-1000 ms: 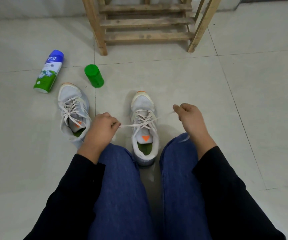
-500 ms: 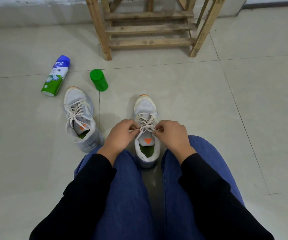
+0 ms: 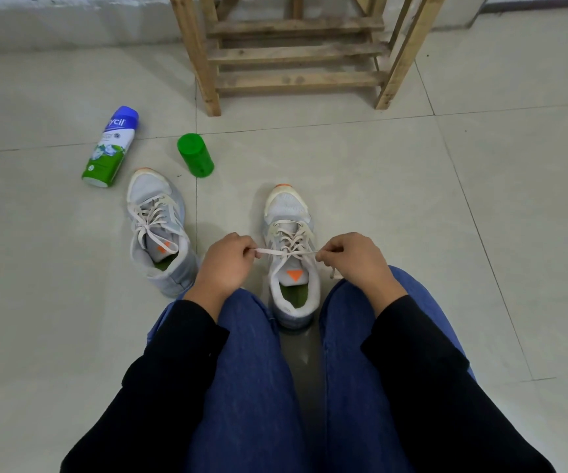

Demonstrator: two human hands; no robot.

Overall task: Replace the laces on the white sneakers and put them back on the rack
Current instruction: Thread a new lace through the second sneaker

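Observation:
Two white sneakers with orange toe tips stand on the tiled floor. One sneaker [image 3: 289, 206] sits between my knees, its cream lace [image 3: 287, 251] stretched across the tongue. My left hand [image 3: 228, 264] pinches the lace's left end and my right hand [image 3: 354, 259] pinches its right end, a loose tail hanging below the right fist. The other sneaker [image 3: 154, 196] lies to the left, laced, a little behind my left hand. The wooden rack [image 3: 296, 52] stands ahead at the far side.
A blue, white and green spray can [image 3: 110, 148] lies on the floor at the left. A green cap [image 3: 195, 155] lies beside it, near the left sneaker's toe. A wall runs behind the rack.
My hands came together over the sneaker's tongue half a second ago, then drew apart again, pulling the lace taut sideways. The view has shifted slightly closer to the rack.

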